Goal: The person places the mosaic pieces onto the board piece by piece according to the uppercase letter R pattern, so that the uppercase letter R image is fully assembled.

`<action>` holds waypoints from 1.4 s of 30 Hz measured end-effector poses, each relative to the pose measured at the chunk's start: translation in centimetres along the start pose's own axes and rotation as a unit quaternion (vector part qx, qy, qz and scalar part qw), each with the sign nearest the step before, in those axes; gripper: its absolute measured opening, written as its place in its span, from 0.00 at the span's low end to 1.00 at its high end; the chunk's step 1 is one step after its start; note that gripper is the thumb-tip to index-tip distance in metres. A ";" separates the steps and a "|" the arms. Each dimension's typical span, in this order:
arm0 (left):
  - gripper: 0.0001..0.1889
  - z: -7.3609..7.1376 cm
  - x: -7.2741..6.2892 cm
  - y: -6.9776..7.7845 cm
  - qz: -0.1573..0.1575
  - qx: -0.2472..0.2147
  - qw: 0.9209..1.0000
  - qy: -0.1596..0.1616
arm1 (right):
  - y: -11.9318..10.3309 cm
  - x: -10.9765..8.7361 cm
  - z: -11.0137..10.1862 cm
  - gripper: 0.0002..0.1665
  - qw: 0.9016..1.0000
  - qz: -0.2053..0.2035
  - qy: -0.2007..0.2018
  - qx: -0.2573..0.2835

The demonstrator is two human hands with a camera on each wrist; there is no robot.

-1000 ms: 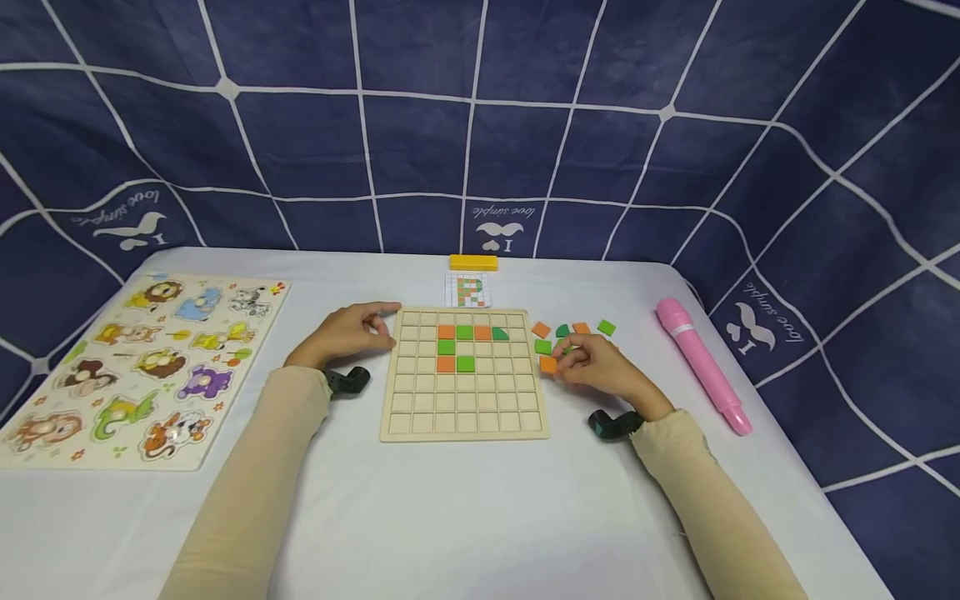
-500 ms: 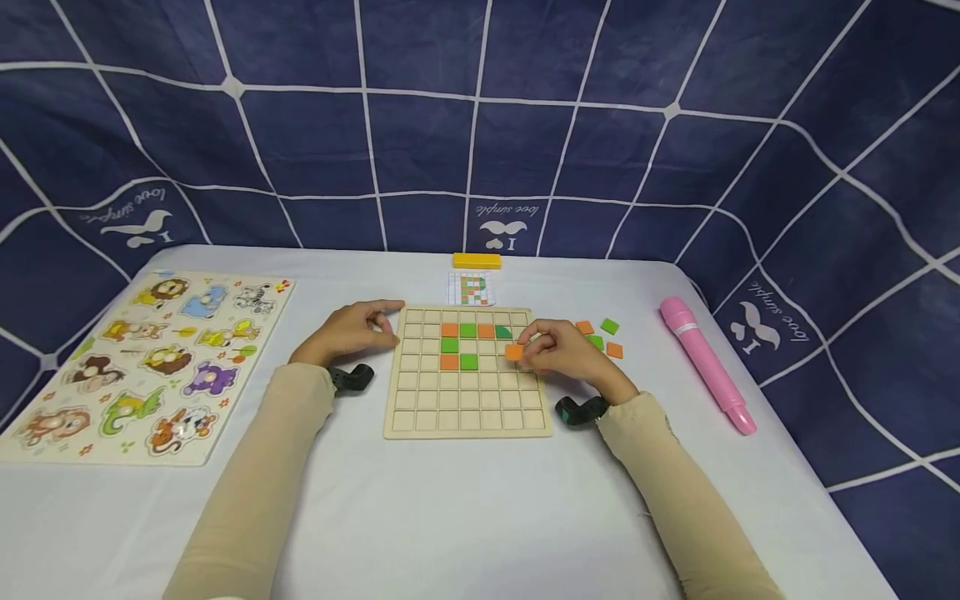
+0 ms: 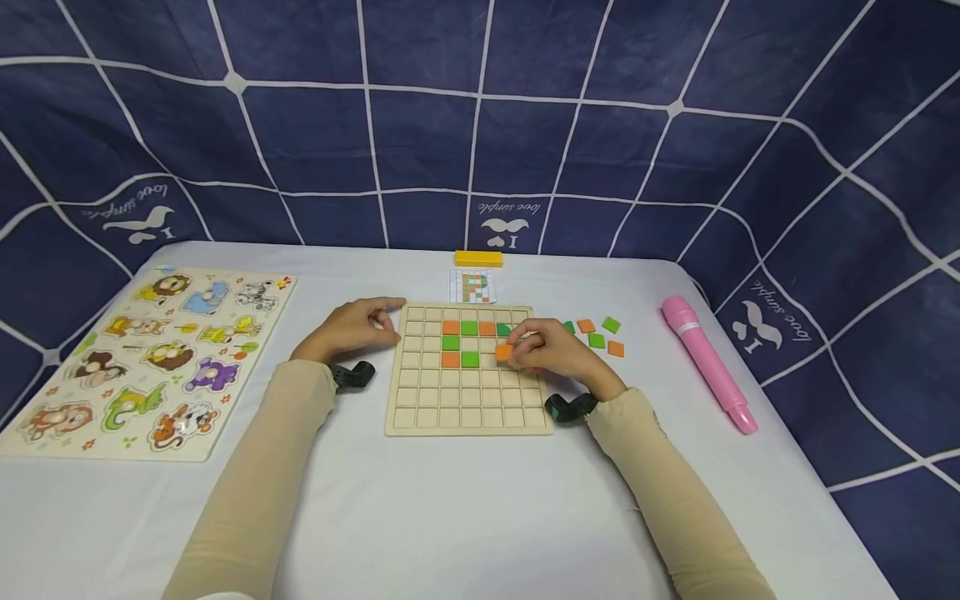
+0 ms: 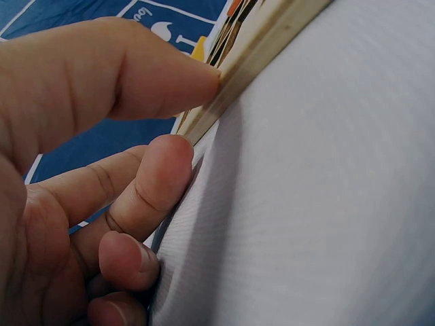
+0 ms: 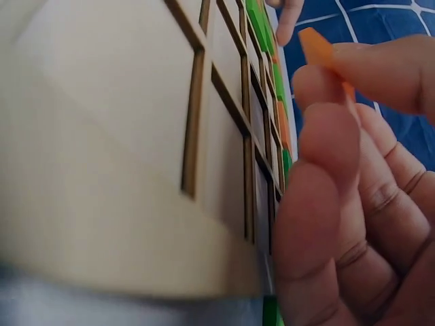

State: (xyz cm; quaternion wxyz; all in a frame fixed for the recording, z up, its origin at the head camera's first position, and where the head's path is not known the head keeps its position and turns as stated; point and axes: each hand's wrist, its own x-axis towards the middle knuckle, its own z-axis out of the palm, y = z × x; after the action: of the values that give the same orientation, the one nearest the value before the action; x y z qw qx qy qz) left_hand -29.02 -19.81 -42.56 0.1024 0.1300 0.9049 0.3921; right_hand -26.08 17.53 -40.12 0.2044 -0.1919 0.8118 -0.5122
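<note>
In the head view a pale wooden grid board (image 3: 468, 419) lies flat in the middle of the table. Orange and green square tiles (image 3: 468, 327) form a row near its top with a short column below; a dark green rounded tile (image 3: 504, 330) ends that row. My right hand (image 3: 551, 348) pinches an orange square tile (image 3: 503, 352) between thumb and fingertips, over the board's right part; the right wrist view shows it tilted. My left hand (image 3: 348, 331) rests at the board's left edge, its thumb (image 4: 183, 85) touching the side and the other fingers loosely bent.
Loose green and orange tiles (image 3: 596, 340) lie right of the board. Behind it are a printed pattern card (image 3: 473, 286) and a yellow bar (image 3: 478, 259). A pink microphone-shaped item (image 3: 705, 358) lies at right, an animal puzzle board (image 3: 150, 358) at left. A blue checked cloth (image 3: 420, 142) hangs behind.
My right hand has carried the orange tile left, from beside the loose tiles to over the board. My left hand stays at the board's left edge.
</note>
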 end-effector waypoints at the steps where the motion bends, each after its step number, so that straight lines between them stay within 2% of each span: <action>1: 0.41 0.0 0.0 0.0 0.000 0.000 1.000 0.000 | 0.0 0.1 0.1 0.15 1.000 0.003 -0.002 -0.003; 8: 0.40 0.0 0.0 -0.1 -0.004 0.003 1.000 0.001 | -0.6 0.5 0.7 0.15 0.998 0.025 -0.002 -0.051; 21: 0.41 0.0 0.1 0.1 -0.003 0.003 1.000 -0.002 | -1.1 1.8 1.3 0.13 0.992 0.017 -0.018 -0.121; 27: 0.41 0.0 0.1 -0.3 -0.007 0.006 1.000 -0.005 | -1.1 1.9 1.5 0.14 0.993 0.026 -0.023 -0.111; 32: 0.41 -0.2 0.1 -0.2 -0.009 0.007 1.000 -0.002 | -1.1 1.9 1.2 0.16 0.994 0.013 -0.034 -0.105; 37: 0.41 0.1 -0.2 -0.3 -0.014 0.012 1.000 -0.005 | -0.5 1.1 0.3 0.15 0.996 0.005 -0.050 -0.070; 42: 0.41 0.2 -0.1 -0.2 -0.002 0.014 1.000 -0.006 | 0.2 0.2 -1.7 0.16 1.000 -0.003 -0.013 -0.028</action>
State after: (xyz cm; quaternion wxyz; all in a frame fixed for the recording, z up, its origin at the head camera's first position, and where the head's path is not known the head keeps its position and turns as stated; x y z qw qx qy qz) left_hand -28.85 -19.85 -42.88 0.1065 0.1315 0.9099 0.3789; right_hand -27.17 18.74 -39.66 0.2077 -0.2073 0.8226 -0.4870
